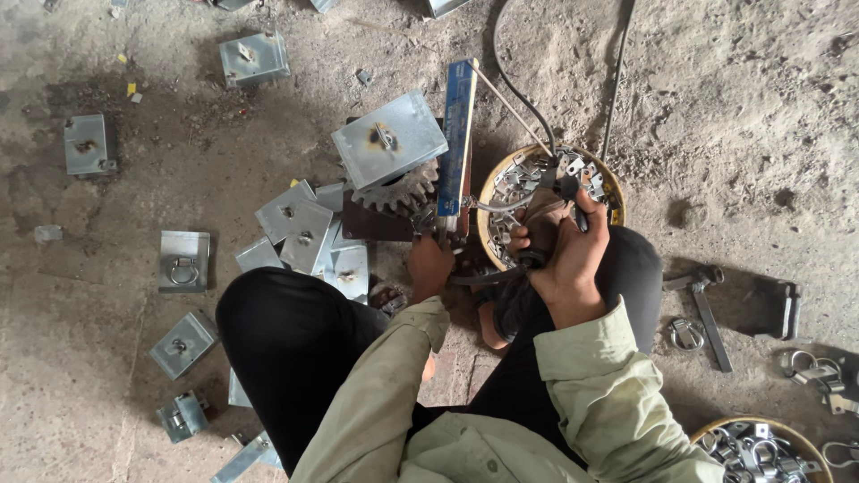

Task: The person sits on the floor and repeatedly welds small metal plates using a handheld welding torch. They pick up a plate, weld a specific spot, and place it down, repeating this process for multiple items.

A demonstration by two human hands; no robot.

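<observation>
My left hand (pixel 430 265) is closed on a small metal piece (pixel 424 220), pressed against a brown plate (pixel 369 224) beside a toothed gear (pixel 399 191). A blue flat bar (pixel 456 134) stands just to the right of it. My right hand (pixel 565 255) grips a black-handled clamp tool (pixel 559 183) with a thin rod (pixel 512 107) slanting up-left and a black cable (pixel 506 72) running away. This hand hovers over a round yellow-rimmed bowl (pixel 612 188) full of small metal clips. A square grey metal plate (pixel 390 139) rests on the gear.
Several square metal plates (pixel 295 219) lie scattered on the dirt floor to the left. A hammer (pixel 707 309) and loose metal rings (pixel 685 334) lie to the right. A second bowl of clips (pixel 707 429) sits at the bottom right. My black-trousered knees frame the work spot.
</observation>
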